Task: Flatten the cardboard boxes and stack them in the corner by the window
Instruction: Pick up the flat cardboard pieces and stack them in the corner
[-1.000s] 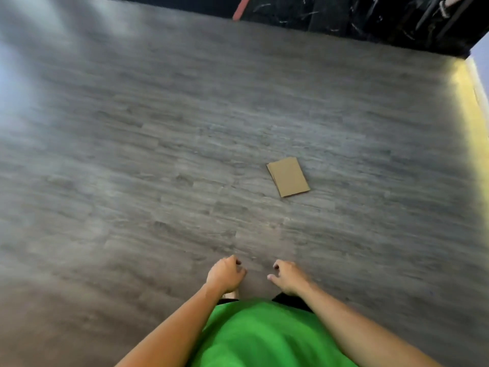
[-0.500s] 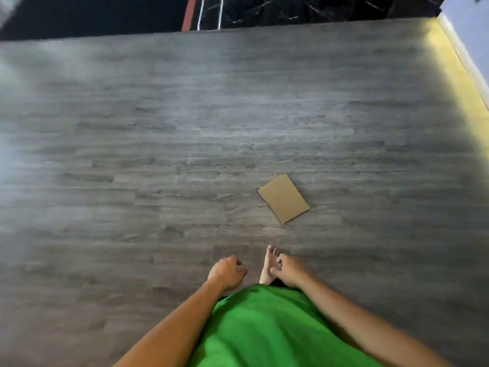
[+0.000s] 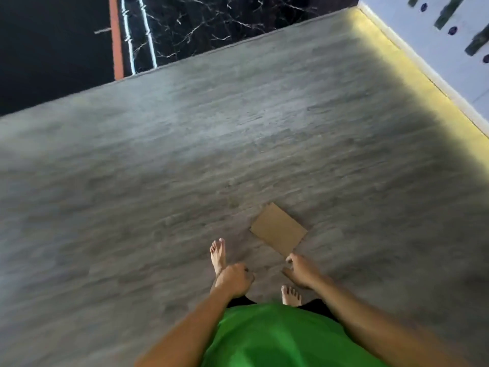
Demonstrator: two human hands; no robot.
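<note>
A small flat piece of brown cardboard (image 3: 278, 229) lies on the grey wood-look floor (image 3: 185, 168), just ahead of my bare feet. My left hand (image 3: 235, 279) hangs in front of my green shirt with its fingers curled and nothing in it. My right hand (image 3: 300, 270) is lower right of the cardboard, fingers loosely spread, its tips just short of the cardboard's near corner in the picture. Neither hand holds anything.
A dark marble-patterned wall (image 3: 211, 25) with an orange strip (image 3: 116, 35) and white lines runs along the far edge. A white wall (image 3: 436, 54) with a yellow-lit skirting band stands at the right. My left foot (image 3: 218, 254) is stepped forward.
The view has turned and come closer: the cardboard now lies nearer my feet and hands. My right hand has opened and reached toward it. My left foot has stepped forward.
</note>
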